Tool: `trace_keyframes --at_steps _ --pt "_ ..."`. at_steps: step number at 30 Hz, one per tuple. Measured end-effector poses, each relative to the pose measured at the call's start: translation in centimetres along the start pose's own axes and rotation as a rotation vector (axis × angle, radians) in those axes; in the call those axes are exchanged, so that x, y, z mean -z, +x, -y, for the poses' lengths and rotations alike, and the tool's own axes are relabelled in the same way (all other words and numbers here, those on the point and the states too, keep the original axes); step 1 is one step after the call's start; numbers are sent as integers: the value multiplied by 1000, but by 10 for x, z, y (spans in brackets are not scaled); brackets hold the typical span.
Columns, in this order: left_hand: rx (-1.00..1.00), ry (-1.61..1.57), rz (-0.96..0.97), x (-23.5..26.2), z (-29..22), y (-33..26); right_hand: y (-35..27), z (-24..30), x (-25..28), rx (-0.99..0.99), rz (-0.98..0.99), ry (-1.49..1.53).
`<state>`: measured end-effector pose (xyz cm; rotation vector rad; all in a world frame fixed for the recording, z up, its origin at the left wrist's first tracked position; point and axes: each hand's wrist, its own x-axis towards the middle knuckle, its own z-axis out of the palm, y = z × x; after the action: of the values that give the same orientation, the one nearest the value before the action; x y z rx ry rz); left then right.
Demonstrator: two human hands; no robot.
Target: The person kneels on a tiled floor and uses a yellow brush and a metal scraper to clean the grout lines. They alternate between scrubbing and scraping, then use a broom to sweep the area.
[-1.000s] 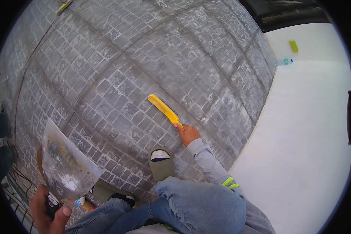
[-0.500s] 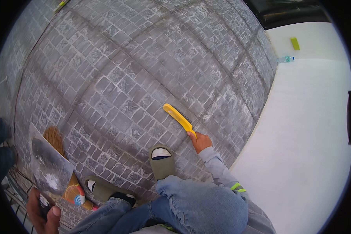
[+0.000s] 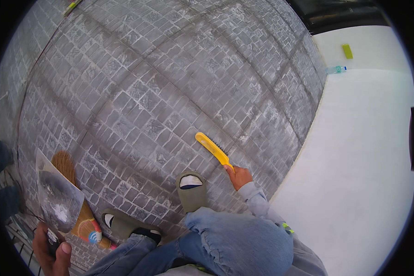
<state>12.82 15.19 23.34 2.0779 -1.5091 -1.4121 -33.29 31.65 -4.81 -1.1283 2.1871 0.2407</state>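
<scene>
The right hand [image 3: 239, 178], clenched around a yellow wire brush [image 3: 212, 149] jutting forward-left of its fingers, has edged back — apparently a pull stroke — while the left hand [image 3: 45, 255] grips a smeared flat plate [image 3: 62, 195].

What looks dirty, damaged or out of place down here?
The flat plate held in the left hand looks soiled: its gray face is dark-smudged, with a bright white patch. Whitish streaks also mark the gray block-patterned floor unevenly. I can't see clear breakage.
</scene>
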Motion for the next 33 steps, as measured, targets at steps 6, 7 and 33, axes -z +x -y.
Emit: trace_keyframes --at_steps 6,7,33 --pt "6 156 196 -22 -49 8 59 69 10 74 -32 125" --pt "10 183 162 -27 -53 7 64 78 15 62 -57 115" --pt "-152 41 -10 -12 -29 -16 68 160 5 387 41 100"
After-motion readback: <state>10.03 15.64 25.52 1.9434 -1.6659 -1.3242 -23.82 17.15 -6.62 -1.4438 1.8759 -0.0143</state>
